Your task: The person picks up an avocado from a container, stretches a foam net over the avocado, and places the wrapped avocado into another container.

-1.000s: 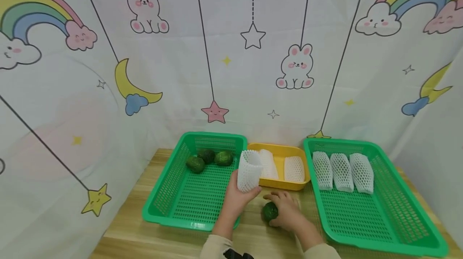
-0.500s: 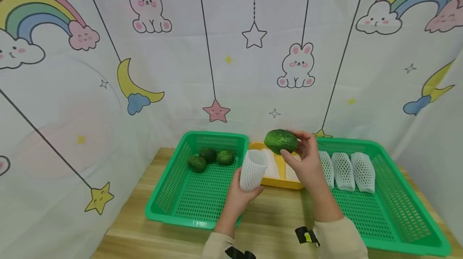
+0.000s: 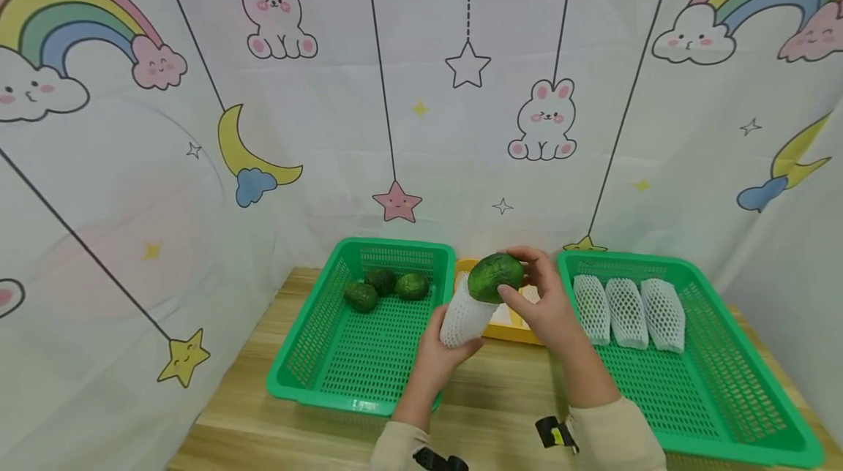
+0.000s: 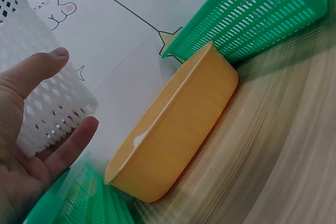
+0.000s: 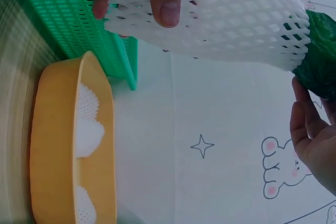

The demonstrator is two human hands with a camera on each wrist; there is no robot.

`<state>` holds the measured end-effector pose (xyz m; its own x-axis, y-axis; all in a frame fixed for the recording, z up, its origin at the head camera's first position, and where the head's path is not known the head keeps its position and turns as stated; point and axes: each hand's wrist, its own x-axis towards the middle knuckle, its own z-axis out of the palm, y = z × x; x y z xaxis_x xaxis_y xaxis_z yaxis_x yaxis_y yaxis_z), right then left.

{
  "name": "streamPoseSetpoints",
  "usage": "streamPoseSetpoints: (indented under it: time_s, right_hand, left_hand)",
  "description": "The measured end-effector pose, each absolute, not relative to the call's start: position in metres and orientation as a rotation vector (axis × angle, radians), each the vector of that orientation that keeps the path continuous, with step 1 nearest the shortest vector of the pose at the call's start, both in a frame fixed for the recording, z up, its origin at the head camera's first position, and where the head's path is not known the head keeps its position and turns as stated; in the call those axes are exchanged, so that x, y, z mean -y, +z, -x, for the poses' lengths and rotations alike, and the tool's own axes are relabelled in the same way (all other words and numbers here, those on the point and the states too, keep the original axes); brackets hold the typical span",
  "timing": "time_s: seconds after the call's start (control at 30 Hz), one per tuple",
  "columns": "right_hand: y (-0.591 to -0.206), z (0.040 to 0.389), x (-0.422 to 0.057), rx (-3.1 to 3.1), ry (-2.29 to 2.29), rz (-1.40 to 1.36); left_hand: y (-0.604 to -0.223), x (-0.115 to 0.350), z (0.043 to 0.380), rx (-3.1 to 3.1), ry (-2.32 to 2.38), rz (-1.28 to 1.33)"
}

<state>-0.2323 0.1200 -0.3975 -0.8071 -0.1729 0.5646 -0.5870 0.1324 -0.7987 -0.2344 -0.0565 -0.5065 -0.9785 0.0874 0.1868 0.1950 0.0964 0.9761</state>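
- One dark green, wrinkled, egg-shaped fruit (image 3: 495, 278) is pinched by the right hand (image 3: 548, 303); the thumb is pressed on its near side, and fingers are bent over its far side.
- One white, foam-net tube (image 3: 465, 322) is held tilted by the left hand (image 3: 441, 355); its lower part is wrapped by the curled fingers, with the thumb laid across the net.
- The tube's top mouth is found above the left fingers; the low end of the fruit is tucked just inside it, and green is seen through the net holes.
- Behind the fingers of both hands, a yellow, low plastic tub (image 3: 514, 333) is seen; white foam-net pieces (image 5: 88, 121) are kept in it.
- To the left of the left fingers, a green, holed plastic basket (image 3: 362, 354) is placed; three dark green fruits (image 3: 361, 298) are grouped at its back.
- To the right of the right fingers, another green, holed plastic basket (image 3: 688, 390) is placed; three plump, white net bundles (image 3: 626, 313) are lined up in it.
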Motion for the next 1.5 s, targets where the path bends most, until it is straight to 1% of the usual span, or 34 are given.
streamPoseSetpoints:
  time_s: [0.17,0.33,0.47,0.57,0.7,0.93,1.23,1.5]
  right_hand:
    - [-0.395,0.228,-0.115,2.202,1.603,-0.681]
    - [-0.381,0.215,-0.105,2.299,1.501,-0.645]
    - [-0.380,0.211,-0.101,2.341,1.497,-0.632]
    - [-0.394,0.220,-0.104,2.359,1.536,-0.630]
    - [-0.413,0.232,-0.106,2.413,1.561,-0.597]
    - [-0.417,0.234,-0.104,2.457,1.560,-0.522]
    - [-0.423,0.235,-0.103,2.492,1.444,-0.559]
    - [-0.434,0.236,-0.095,2.543,1.495,-0.427]
  left_hand:
    - [-0.503,0.057,0.232,2.259,-2.059,0.292]
    - [-0.483,0.057,0.220,2.241,-2.071,0.313]
    - [-0.491,0.056,0.224,2.246,-2.055,0.305]
    - [-0.503,0.056,0.231,2.247,-2.056,0.292]
    - [-0.503,0.056,0.231,2.249,-2.072,0.280]
    - [-0.502,0.055,0.231,2.242,-2.101,0.286]
    - [-0.501,0.054,0.231,2.230,-2.116,0.317]
    - [-0.502,0.055,0.231,2.213,-2.136,0.326]
